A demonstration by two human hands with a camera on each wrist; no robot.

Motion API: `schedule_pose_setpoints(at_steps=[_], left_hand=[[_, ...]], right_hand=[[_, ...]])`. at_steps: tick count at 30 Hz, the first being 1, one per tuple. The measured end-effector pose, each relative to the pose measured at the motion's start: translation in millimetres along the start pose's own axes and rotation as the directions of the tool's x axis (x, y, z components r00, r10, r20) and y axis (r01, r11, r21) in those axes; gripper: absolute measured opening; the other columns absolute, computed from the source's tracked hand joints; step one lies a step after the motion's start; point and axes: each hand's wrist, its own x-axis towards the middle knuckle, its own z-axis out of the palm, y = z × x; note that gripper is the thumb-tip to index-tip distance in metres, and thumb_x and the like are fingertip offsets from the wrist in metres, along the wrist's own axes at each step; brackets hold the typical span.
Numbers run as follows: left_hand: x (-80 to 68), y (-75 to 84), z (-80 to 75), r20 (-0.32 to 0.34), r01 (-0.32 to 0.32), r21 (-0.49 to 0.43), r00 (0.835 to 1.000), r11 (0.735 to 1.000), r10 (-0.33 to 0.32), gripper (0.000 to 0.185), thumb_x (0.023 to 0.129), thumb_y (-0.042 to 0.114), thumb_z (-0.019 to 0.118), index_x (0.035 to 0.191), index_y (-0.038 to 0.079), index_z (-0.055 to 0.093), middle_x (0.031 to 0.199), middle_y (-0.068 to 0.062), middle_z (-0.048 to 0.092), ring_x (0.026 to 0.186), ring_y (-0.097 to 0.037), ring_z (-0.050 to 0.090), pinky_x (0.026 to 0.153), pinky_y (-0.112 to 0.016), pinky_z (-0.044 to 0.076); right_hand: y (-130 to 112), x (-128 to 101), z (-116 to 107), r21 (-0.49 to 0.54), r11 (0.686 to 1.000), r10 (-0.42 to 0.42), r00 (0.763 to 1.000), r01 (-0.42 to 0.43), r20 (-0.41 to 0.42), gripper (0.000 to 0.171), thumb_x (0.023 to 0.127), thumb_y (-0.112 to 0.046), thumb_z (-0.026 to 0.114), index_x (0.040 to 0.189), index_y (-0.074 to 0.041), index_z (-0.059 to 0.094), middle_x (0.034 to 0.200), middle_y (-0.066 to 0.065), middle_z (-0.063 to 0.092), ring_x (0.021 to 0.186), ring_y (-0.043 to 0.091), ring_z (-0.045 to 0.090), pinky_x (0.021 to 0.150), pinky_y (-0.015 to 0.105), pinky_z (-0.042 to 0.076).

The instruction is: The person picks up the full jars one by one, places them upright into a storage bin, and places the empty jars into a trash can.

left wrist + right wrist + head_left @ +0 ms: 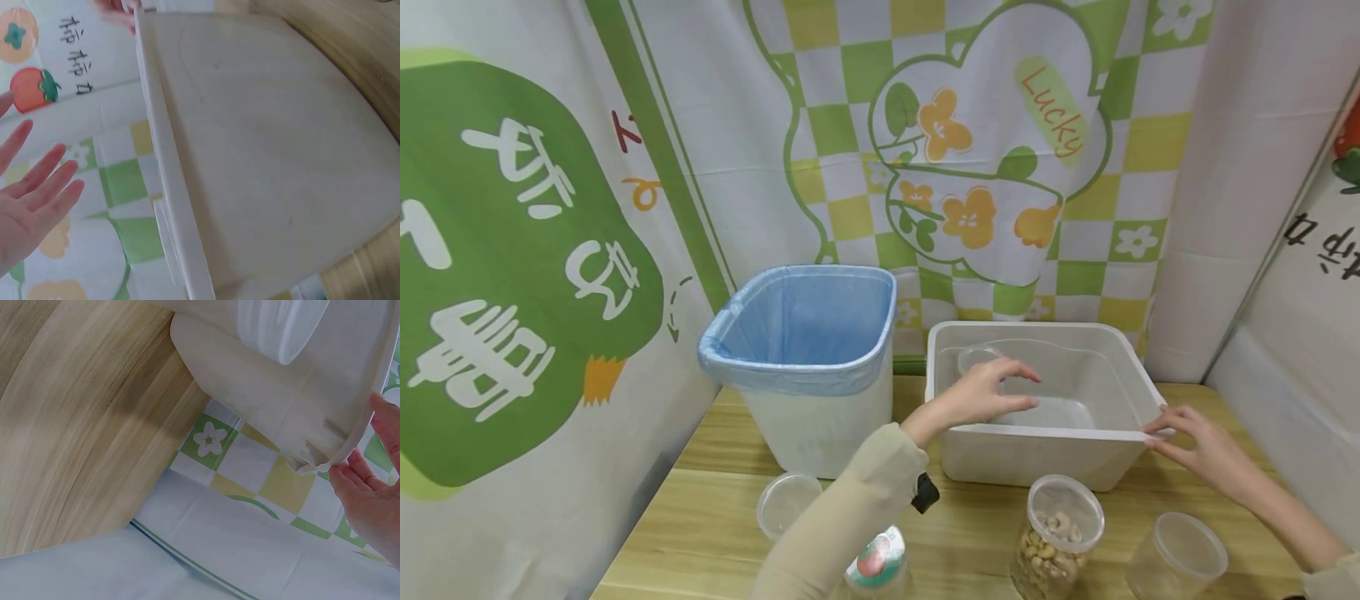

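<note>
Centrally in the head view, a rectangular white plastic tub [1045,454] sits on the pale wooden tabletop [715,517], just right of frame middle. Left hand [981,396] reaches over the tub's near rim into its interior, fingers straight and loosely spread, gripping nothing. The left wrist view confirms this: splayed fingers [37,187] at the left edge, apart from the tub's outer wall [269,150]. A clear round container [976,358] lies inside the tub at its back left corner, just beyond the left fingertips; contact cannot be judged.

Right hand [1198,446] is at the tub's near right corner, fingers extended, tips touching the rim. In the right wrist view the fingertips [365,484] meet the rim's corner lip at the right edge of the frame.

To the left of the tub, a white waste bin lined with a blue plastic bag [805,367] stands close beside it. Along the bottom of the frame, left to right: a clear round lid [786,504], a jar with a red and green label [880,567], a clear jar of cashew nuts [1056,537], an empty clear jar [1176,554]. A green and yellow checked cloth with orange flowers [970,167] hangs behind.
</note>
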Motion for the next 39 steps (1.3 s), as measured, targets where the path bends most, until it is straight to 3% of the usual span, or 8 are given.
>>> schedule_pose_setpoints(at_steps=[8, 18, 26, 32, 39], left_hand=[[-16.9, 15.8, 16.7, 0.112, -0.097, 0.025, 0.989, 0.995, 0.094, 0.032, 0.084, 0.028, 0.059, 0.114, 0.015, 0.057, 0.115, 0.002, 0.055, 0.109, -0.005, 0.046, 0.09, -0.014, 0.034], [-39.1, 28.5, 46.7, 0.203, -0.133, -0.008, 0.97, 0.991, 0.132, 0.038, 0.084, 0.033, 0.058, 0.12, 0.02, 0.051, 0.123, 0.004, 0.044, 0.113, -0.001, 0.039, 0.093, -0.016, 0.031], [-50.7, 30.4, 64.1, 0.182, -0.136, -0.013, 0.974, 0.991, 0.136, 0.041, 0.083, 0.031, 0.06, 0.121, 0.02, 0.051, 0.129, -0.002, 0.039, 0.116, -0.007, 0.039, 0.091, -0.019, 0.033], [-60.3, 24.8, 75.5, 0.204, -0.091, -0.11, 0.973, 0.99, 0.112, 0.043, 0.084, 0.03, 0.059, 0.124, 0.02, 0.046, 0.135, -0.003, 0.03, 0.12, -0.012, 0.034, 0.092, -0.027, 0.036], [-67.7, 19.5, 89.2, 0.129, -0.089, -0.13, 0.986, 0.988, 0.106, 0.053, 0.078, 0.029, 0.067, 0.125, 0.023, 0.043, 0.136, -0.004, 0.027, 0.121, -0.013, 0.032, 0.091, -0.028, 0.036]], right_hand=[[-1, -1, 0, 0.026, 1.0, 0.01, 1.0, -0.01, 0.011, 0.016, 0.07, -0.009, 0.072, 0.082, -0.011, 0.062, 0.095, 0.015, 0.054, 0.106, -0.021, 0.021, 0.069, 0.059, 0.039], [-1, -2, 0, 0.021, 1.0, 0.016, 1.0, -0.016, 0.012, 0.018, 0.069, -0.008, 0.072, 0.083, -0.012, 0.062, 0.096, 0.016, 0.055, 0.109, -0.015, 0.027, 0.07, 0.06, 0.04], [-2, 0, 0, 0.038, 0.999, 0.028, 1.0, -0.029, 0.011, 0.016, 0.07, -0.009, 0.072, 0.082, -0.011, 0.062, 0.094, 0.015, 0.054, 0.107, -0.021, 0.02, 0.07, 0.06, 0.038], [-2, -2, 1, 0.053, 0.998, 0.043, 0.999, -0.044, 0.024, 0.015, 0.071, -0.008, 0.071, 0.083, -0.011, 0.062, 0.096, 0.017, 0.054, 0.106, -0.021, 0.021, 0.07, 0.062, 0.037], [-1, -2, 1, 0.065, 0.997, 0.042, 0.999, -0.043, 0.017, 0.015, 0.07, -0.007, 0.071, 0.082, -0.011, 0.062, 0.096, 0.019, 0.054, 0.106, -0.021, 0.021, 0.07, 0.062, 0.037]])
